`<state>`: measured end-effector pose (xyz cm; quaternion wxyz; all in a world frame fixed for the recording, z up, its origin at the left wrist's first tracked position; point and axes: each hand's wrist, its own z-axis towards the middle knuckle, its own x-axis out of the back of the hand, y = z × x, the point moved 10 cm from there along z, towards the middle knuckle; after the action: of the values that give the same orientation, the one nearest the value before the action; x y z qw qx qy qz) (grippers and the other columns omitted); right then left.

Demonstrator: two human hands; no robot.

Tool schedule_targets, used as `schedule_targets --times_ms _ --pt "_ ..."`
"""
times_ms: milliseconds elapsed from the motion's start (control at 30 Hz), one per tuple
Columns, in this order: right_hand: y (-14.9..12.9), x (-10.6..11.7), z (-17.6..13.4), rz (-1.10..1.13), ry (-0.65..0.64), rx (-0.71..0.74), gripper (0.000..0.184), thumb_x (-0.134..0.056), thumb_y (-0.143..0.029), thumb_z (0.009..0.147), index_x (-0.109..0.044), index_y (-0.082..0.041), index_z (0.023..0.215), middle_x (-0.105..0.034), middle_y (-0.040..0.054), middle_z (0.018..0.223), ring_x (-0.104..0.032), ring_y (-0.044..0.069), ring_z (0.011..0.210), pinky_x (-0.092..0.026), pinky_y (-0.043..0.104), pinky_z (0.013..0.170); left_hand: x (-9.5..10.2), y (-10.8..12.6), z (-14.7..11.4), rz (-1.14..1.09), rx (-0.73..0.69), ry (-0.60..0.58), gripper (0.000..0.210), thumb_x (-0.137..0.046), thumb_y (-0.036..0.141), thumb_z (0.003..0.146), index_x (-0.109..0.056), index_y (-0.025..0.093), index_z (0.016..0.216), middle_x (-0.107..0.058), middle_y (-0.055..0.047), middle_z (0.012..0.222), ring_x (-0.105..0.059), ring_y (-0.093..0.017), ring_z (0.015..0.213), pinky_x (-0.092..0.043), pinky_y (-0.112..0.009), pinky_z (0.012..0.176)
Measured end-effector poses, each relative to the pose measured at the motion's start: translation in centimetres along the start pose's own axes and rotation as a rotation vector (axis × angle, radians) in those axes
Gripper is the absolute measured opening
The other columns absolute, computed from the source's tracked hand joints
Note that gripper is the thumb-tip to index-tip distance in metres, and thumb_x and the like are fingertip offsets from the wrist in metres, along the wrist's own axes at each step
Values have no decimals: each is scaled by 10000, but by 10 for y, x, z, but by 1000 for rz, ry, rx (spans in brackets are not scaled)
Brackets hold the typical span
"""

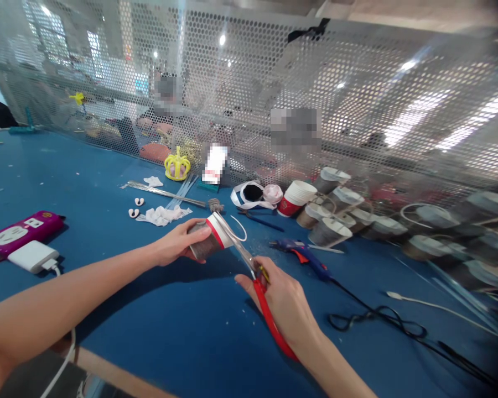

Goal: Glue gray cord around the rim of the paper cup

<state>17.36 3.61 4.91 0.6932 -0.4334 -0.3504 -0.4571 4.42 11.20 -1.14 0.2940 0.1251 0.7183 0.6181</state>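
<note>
My left hand [178, 241] is closed around a paper cup [202, 243] that lies tilted on its side above the table. Grey-brown yarn wraps the cup's lower part; a red and white band shows near its open end. In my right hand [284, 296] is a pair of scissors [269, 318] with red handles. Their metal blades reach up and left against the white end of the cup. A thin white strip [239, 225] curls out beside the blades. Whether the blades are parted is hard to make out.
A blue glue gun [309, 260] with a black cord lies to the right, before several yarn-wrapped cups [330, 232]. Behind are stacked paper cups [297, 196], a yellow crown [177, 166] and a phone [214, 164]. Leftward are metal wires [166, 193], a purple case [25, 235] and a charger [34, 256].
</note>
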Motion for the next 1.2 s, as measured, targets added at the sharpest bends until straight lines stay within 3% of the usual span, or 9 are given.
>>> schedule_targets --times_ms 133,300,367,533,800,1200 --pt "1 -3 0 12 -21 24 299 -539 -457 720 -470 -195 847 -533 -8 621 -483 126 495 -387 239 483 -9 -8 -1 -135 108 -110 420 -565 471 714 -462 171 991 -596 -60 790 -598 -143 579 -506 -322 560" --pt "6 -10 0 38 -23 41 467 -600 -499 642 -442 -184 947 -577 56 800 -551 178 656 -433 296 591 -13 -6 -3 -81 83 -89 453 -610 442 688 -457 159 1008 -585 -30 695 -573 -118 523 -487 -269 502" --pt "6 -11 0 51 -24 42 453 -604 -489 643 -440 -187 938 -579 60 820 -554 181 668 -435 305 610 -13 -5 -4 -53 73 -65 487 -617 444 679 -447 154 1030 -581 -29 687 -567 -116 521 -486 -270 498" --pt "3 -7 -1 42 -21 25 312 -553 -447 706 -464 -191 860 -562 20 689 -527 147 567 -417 261 536 -7 -3 -3 -10 25 2 544 -626 416 674 -412 159 1103 -575 -39 753 -571 -115 575 -503 -279 518" --pt "0 -5 -1 39 -21 33 275 -517 -442 740 -478 -189 839 -509 -20 579 -477 120 476 -388 232 481 -1 0 -1 3 -2 37 567 -642 381 665 -404 156 1128 -577 -51 795 -579 -118 602 -507 -256 510" --pt "1 -3 -1 26 -9 22 263 -500 -452 748 -485 -196 810 -509 -38 527 -447 102 431 -369 209 455 -3 3 1 -17 -29 -7 531 -642 405 660 -440 158 1084 -586 -59 809 -582 -132 633 -502 -265 537"
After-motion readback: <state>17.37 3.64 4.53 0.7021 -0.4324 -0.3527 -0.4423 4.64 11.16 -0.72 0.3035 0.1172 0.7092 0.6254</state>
